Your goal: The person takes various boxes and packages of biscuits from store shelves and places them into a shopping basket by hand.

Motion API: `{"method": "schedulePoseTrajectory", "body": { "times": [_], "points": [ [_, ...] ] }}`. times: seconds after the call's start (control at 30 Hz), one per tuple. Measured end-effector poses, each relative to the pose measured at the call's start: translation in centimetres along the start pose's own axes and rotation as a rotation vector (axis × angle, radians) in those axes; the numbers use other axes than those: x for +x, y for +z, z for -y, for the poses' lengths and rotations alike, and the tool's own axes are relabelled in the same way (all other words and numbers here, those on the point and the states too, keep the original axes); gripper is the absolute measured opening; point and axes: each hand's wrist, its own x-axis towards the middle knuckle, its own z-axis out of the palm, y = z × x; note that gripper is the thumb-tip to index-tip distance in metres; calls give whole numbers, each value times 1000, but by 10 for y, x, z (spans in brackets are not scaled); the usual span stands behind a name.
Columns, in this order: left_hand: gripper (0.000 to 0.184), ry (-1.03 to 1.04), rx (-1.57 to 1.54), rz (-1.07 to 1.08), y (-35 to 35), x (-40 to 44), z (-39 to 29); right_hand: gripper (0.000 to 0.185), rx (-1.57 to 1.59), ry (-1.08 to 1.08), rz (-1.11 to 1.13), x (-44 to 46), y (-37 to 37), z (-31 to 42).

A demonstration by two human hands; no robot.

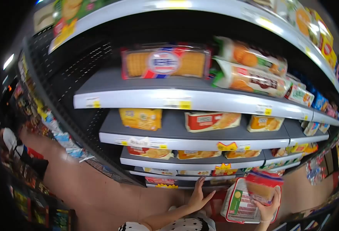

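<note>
My right hand [269, 207] grips a pack of biscuits [262, 188] in a clear wrapper with red and blue ends. It is above a white shopping basket [249, 210] with a red rim. Inside the basket is a green packet [235, 201]. My left hand [201, 197] has its fingers spread and holds nothing, in front of the lowest shelves and left of the basket. On the upper shelf lies a similar-looking long pack of biscuits [138, 64] with a red, white and blue label.
Beside the long pack are white biscuit rolls [250, 79] with green ends. Lower shelves carry a yellow packet [140, 118], a red-and-cream packet [211, 122] and an orange packet [265, 123]. Shelf edges curve across the view. A person [11, 140] is in the aisle at left.
</note>
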Motion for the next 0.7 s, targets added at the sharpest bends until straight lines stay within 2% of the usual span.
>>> {"method": "schedulePoseTrajectory", "body": {
  "times": [0.03, 0.1, 0.17, 0.2, 0.23, 0.27, 0.3, 0.33, 0.37, 0.43, 0.5, 0.53, 0.57, 0.63, 0.7],
  "points": [
    [80, 104, 40, -21, -29, 13, -22, 68, -11, -209, 14, 20, 10, 29],
    [87, 347, 115, -139, -84, 40, -58, 60, 25, -473, 24, 63, 30, 89],
    [100, 626, 222, -329, -137, 71, -91, 51, -115, -700, -102, 95, 56, 131],
    [106, 445, 115, -332, -158, 78, -95, 50, -95, -773, -108, 113, 63, 162],
    [108, 630, 110, -492, -176, 101, -103, 48, -75, -845, -116, 133, 70, 192],
    [103, 907, 284, -630, -208, 126, -132, 50, -51, -911, -135, 154, 77, 216],
    [97, 913, 369, -661, -235, 136, -167, 52, -27, -976, -154, 174, 82, 239],
    [91, 858, 709, -692, -258, 144, -197, 55, -21, -984, -156, 192, 87, 263],
    [86, 946, 734, -743, -275, 167, -207, 58, -17, -992, -158, 209, 91, 285],
    [80, 969, 761, -798, -300, 201, -223, 63, 2, -936, -119, 239, 102, 317],
    [62, 871, 778, -795, -318, 225, -227, 68, -74, -902, 22, 265, 109, 338],
    [62, 878, 761, -799, -322, 234, -223, 69, -101, -885, 96, 274, 114, 345],
    [54, 808, 769, -818, -324, 244, -216, 69, -119, -886, 89, 282, 119, 346],
    [49, 745, 758, -837, -326, 250, -217, 73, -11, -834, 380, 294, 127, 349],
    [43, 504, 740, -761, -326, 249, -216, 68, 57, -811, 402, 299, 130, 350]
  ]
}}
